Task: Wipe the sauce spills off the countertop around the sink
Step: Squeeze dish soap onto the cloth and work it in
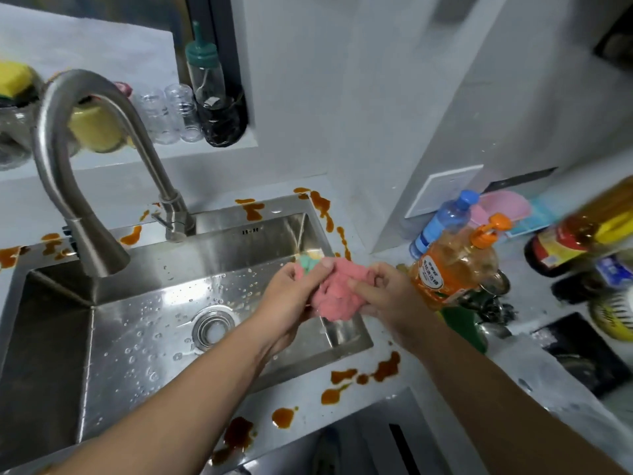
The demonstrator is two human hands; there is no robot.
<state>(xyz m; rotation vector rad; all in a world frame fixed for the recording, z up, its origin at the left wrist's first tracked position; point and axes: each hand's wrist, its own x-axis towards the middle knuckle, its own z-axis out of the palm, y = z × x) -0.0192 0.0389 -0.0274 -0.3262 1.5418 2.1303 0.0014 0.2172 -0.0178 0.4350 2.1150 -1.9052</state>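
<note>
Currently, sauce spills (pixel 51 243) mark the tabletop (pixel 301 389) from the left rear of the sink (pixel 239 241), along its back and right edges, round to its front right corner. The left hand (pixel 291 296) and right hand (pixel 383 296) are together, both clamped on one bunched pink cloth (pixel 337 293) above the sink's right side, and the right hand is judged nearer the right-edge and front spills. Label print on the orange detergent bottle (pixel 452 269) is too blurred to read.

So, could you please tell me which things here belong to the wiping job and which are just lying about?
Job: pink cloth, gripped by left hand and right hand; sauce spills; countertop; sink.
Lying about: orange soap bottle; blue-capped bottle; faucet; clear jars on the ledge.
</note>
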